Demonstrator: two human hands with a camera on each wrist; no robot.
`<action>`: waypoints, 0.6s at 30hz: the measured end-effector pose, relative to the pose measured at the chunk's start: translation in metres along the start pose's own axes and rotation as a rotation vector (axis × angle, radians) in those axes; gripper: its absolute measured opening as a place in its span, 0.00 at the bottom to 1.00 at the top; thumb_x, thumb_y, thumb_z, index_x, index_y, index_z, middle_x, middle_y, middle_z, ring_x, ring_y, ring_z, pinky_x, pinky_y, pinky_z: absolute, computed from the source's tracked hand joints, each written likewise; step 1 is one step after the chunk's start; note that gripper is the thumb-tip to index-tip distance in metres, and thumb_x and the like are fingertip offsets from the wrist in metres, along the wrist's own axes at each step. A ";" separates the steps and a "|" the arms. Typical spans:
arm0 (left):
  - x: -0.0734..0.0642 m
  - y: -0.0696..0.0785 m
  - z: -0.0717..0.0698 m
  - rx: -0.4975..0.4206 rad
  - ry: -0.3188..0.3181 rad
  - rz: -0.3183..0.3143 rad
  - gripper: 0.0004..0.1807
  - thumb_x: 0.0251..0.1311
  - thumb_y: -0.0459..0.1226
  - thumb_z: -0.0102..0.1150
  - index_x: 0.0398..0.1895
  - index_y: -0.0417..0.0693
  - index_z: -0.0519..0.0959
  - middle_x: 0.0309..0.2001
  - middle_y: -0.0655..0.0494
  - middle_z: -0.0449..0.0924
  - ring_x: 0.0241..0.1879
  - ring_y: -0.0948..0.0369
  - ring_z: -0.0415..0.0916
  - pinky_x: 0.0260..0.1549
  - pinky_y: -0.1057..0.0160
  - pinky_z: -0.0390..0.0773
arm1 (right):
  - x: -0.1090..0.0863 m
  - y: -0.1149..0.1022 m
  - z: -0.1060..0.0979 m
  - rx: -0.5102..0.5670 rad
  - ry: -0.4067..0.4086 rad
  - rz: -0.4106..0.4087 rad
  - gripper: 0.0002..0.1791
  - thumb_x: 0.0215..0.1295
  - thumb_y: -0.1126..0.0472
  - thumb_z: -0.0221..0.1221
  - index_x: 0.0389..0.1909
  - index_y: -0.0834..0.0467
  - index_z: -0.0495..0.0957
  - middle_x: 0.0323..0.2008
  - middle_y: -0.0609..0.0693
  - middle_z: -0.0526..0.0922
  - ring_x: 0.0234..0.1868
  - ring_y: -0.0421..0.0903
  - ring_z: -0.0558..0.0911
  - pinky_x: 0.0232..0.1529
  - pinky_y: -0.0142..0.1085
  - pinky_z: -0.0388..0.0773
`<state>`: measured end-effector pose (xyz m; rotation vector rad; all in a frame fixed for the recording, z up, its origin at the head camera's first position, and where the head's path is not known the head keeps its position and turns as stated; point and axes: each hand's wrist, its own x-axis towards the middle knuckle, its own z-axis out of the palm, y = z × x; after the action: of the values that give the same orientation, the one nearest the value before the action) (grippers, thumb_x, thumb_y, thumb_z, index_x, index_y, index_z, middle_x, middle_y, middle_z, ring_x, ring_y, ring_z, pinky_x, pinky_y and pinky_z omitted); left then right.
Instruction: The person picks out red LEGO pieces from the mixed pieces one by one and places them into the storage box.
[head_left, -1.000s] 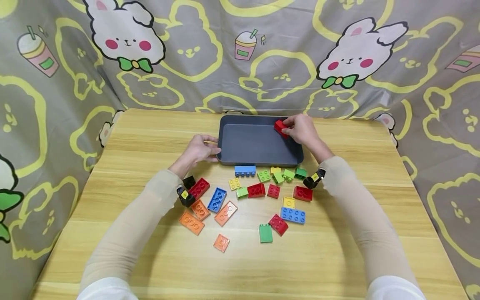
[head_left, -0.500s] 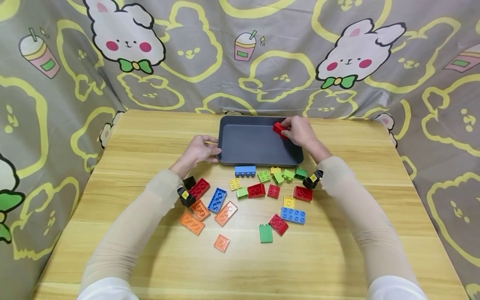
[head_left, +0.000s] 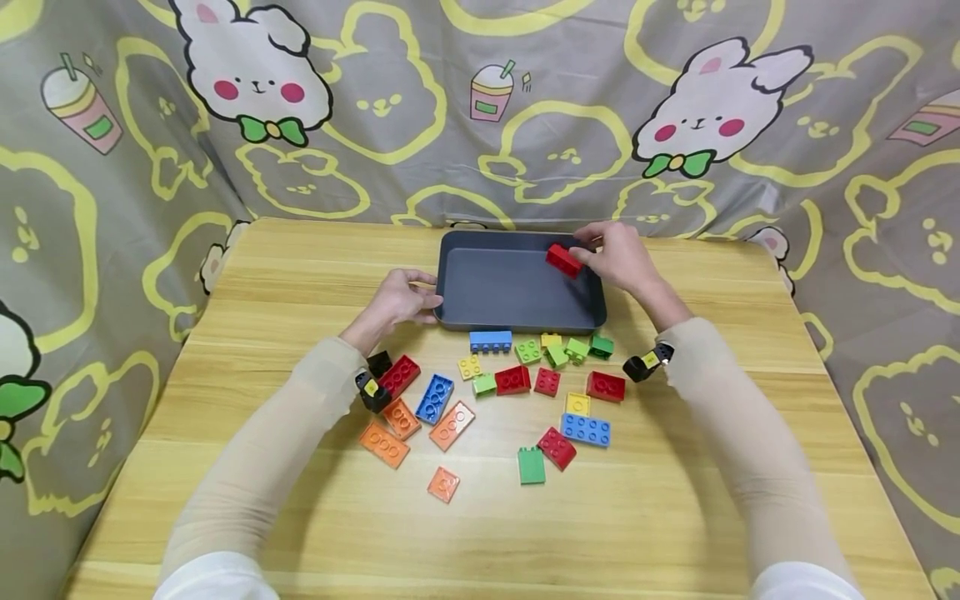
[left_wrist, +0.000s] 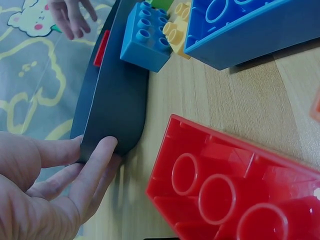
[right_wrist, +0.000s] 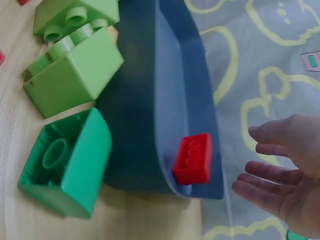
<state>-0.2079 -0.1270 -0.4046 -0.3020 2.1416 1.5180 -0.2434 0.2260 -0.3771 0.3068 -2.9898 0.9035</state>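
A dark grey tray [head_left: 517,312] stands at the back of the table. My left hand [head_left: 402,298] holds its left end, thumb and fingers at the rim, as the left wrist view shows [left_wrist: 65,185]. Inside the tray, near its right end, lies a red toy brick [head_left: 562,260], seen with studs sideways in the right wrist view [right_wrist: 194,159]. My right hand [head_left: 618,254] is just right of this brick, over the tray's right rim. In the right wrist view its fingers [right_wrist: 265,192] are spread, with a gap between them and the brick.
Several loose bricks lie in front of the tray, among them a long blue brick [head_left: 491,342], a dark green brick [head_left: 602,347] and a red brick [head_left: 606,386]. Orange bricks [head_left: 384,444] lie nearer on the left. A patterned curtain [head_left: 465,167] hangs behind the table.
My right hand has let go of the red brick and drawn back a little to the right. The brick now rests in the tray. My left hand has stayed in place.
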 end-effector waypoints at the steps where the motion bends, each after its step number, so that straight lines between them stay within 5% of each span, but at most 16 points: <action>1: 0.000 0.000 0.000 -0.002 -0.002 0.000 0.28 0.72 0.28 0.62 0.73 0.39 0.71 0.64 0.35 0.79 0.53 0.45 0.87 0.50 0.56 0.94 | -0.002 0.000 -0.003 0.011 0.004 -0.003 0.20 0.72 0.58 0.67 0.59 0.64 0.84 0.56 0.65 0.87 0.58 0.64 0.86 0.58 0.59 0.86; 12: -0.002 0.000 0.000 -0.024 -0.023 -0.003 0.30 0.72 0.27 0.62 0.75 0.38 0.69 0.66 0.34 0.78 0.58 0.41 0.85 0.51 0.56 0.93 | -0.034 0.000 -0.028 0.073 0.041 -0.030 0.24 0.71 0.52 0.68 0.62 0.60 0.83 0.61 0.61 0.86 0.57 0.61 0.87 0.53 0.58 0.89; 18: -0.001 0.000 -0.001 -0.019 -0.019 0.002 0.30 0.72 0.27 0.62 0.75 0.38 0.69 0.66 0.34 0.78 0.57 0.42 0.86 0.49 0.58 0.94 | -0.057 -0.003 -0.038 0.092 0.031 -0.030 0.27 0.70 0.48 0.69 0.64 0.57 0.82 0.63 0.59 0.85 0.58 0.60 0.87 0.49 0.45 0.91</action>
<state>-0.2071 -0.1281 -0.4042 -0.2905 2.1146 1.5370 -0.1885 0.2551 -0.3469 0.3337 -2.9130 1.0350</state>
